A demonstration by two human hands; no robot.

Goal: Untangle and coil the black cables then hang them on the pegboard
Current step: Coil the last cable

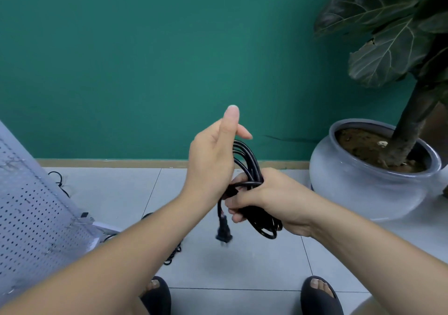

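Slippers (320, 302) below; above them my right hand (264, 198) grips the coiled cable (250, 163), which stands nearly upright, plug (224, 232) pointing at the floor (218, 263). My left hand (213, 161) rests loose-fingered at its top loop. Pegboard (31, 205) left, potted plant (368, 181) right.

Pale grey floor tiles (242, 254) carry a round grey plant pot (363, 193) at 3 o'clock and a white pegboard (31, 217) at 8 o'clock — loose black cables (173, 254) lie just beside its base. Two black sandals (320, 297) stand at 6 o'clock.
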